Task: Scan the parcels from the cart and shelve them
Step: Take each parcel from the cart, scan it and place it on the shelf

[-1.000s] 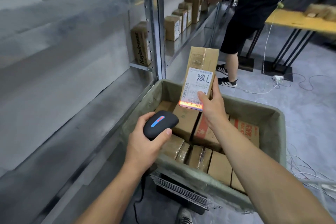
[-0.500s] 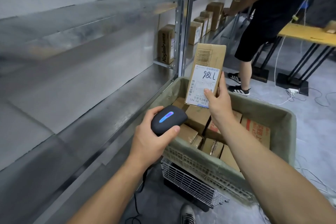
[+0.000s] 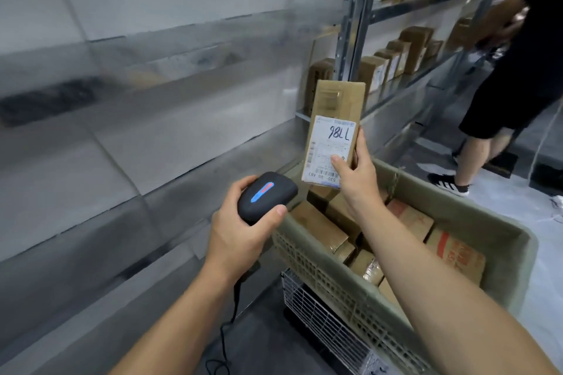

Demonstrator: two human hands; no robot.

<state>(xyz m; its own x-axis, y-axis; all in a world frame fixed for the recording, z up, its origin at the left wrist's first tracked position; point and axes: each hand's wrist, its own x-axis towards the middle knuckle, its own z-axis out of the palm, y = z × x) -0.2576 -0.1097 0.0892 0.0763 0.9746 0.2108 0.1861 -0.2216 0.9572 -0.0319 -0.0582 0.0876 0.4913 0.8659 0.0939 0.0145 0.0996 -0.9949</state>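
The red scan line has gone from the label (image 3: 332, 146). The right hand (image 3: 355, 173) still grips the tall brown cardboard parcel (image 3: 338, 100) upright above the crate (image 3: 457, 210). Its label reads "98LL" and "530-05 A83". Left of the crate, the left hand (image 3: 240, 231) clasps the scanner (image 3: 268, 193), now lit blue-red.

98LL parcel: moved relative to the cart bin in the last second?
Yes. The parcel in the right hand has shifted left, toward the bin's shelf-side corner.
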